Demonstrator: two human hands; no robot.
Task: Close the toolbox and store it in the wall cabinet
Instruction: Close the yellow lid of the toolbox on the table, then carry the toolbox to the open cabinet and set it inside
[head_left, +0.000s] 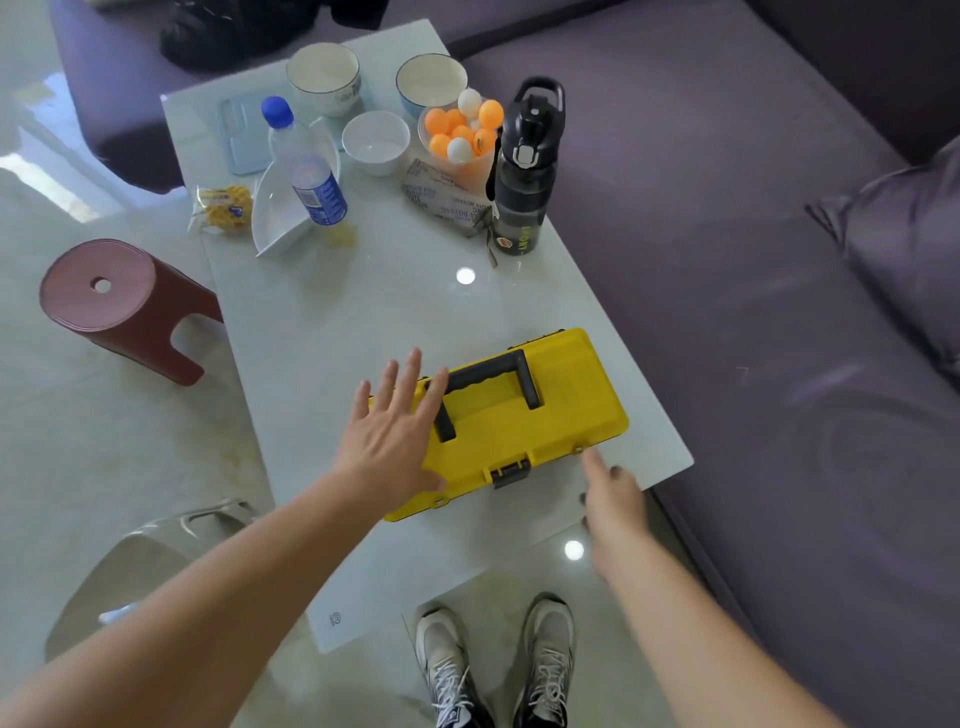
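Observation:
A yellow toolbox with a black carry handle lies on the near end of a glass-topped table, its lid down. A dark latch sits at the middle of its front edge. My left hand lies flat on the left end of the lid, fingers spread. My right hand hovers just in front of the box's right front corner, index finger extended toward the front edge, the other fingers curled, holding nothing. No wall cabinet is in view.
The far half of the table holds bowls, a dish of ping-pong balls, a water bottle and a black flask. A purple sofa runs along the right. A red stool and a grey stool stand at the left.

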